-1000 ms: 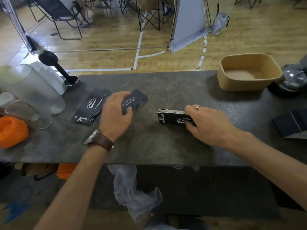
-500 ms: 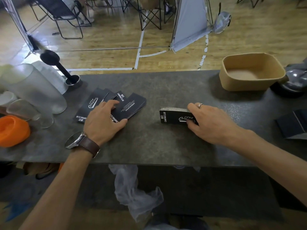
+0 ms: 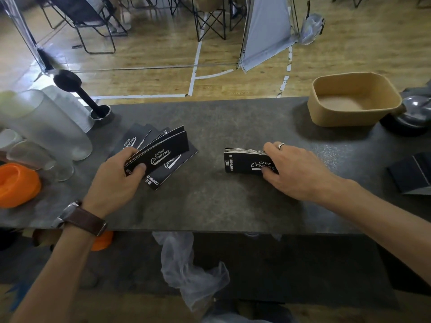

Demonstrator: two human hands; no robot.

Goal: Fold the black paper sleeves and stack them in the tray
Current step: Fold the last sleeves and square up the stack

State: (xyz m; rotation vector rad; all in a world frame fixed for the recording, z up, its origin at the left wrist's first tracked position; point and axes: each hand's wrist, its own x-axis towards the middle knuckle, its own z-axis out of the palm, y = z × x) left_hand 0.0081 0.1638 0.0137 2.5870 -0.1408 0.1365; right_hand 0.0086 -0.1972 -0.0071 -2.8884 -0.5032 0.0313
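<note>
Several black paper sleeves printed "Club Camping" lie fanned out (image 3: 173, 163) on the grey counter (image 3: 210, 201), left of centre. My left hand (image 3: 116, 176) pinches a thin bunch of these sleeves (image 3: 163, 151) at its near end, lifted off the pile and tilted up. To the right sits a neat stack of folded sleeves (image 3: 245, 163). My right hand (image 3: 293, 171) rests on that stack's right end, fingers over the top and thumb at its near edge. The tan tray (image 3: 331, 113) stands empty at the far right.
Frosted plastic cups (image 3: 46, 127) lie at the left with an orange bowl (image 3: 16, 183) in front of them. A black tamper (image 3: 81, 94) stands behind the pile. More dark paper (image 3: 410, 176) lies at the right edge, near a dark round pot (image 3: 415, 113).
My left hand slid back over the loose pile, closed on a few sleeves and raised them off the counter. My right hand stayed on the folded stack.
</note>
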